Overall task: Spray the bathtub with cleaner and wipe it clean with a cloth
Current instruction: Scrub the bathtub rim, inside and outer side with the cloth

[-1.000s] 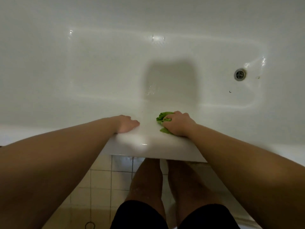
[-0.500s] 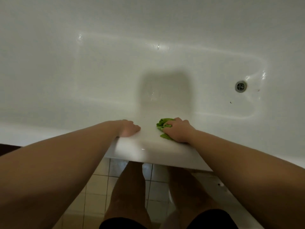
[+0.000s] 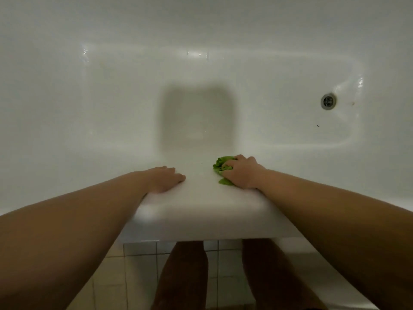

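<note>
Person leans over glossy white bathtub (image 3: 201, 211), R hand (image 3: 242, 172) clutching crumpled green cloth (image 3: 220, 165) on its smooth rounded rim; L hand (image 3: 166, 177) lies flat, fingers relaxed, beside it. Round metal drain (image 3: 328, 101) far right.

white bathtub (image 3: 201, 209), bright green cloth (image 3: 220, 167) (crumpled), metallic grey drain (image 3: 328, 101), pale grid-lined floor tiles (image 3: 143, 265)

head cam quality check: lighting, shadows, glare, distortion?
Head view: dim and soft, with no crisp edges; a blocky shadow falls across the bathtub floor above the rim; small specular glints on the far wall and around the drain; wide-angle stretch swells both forearms at the edges; green cloth under the right hand reads clearly, as does the left hand.
</note>
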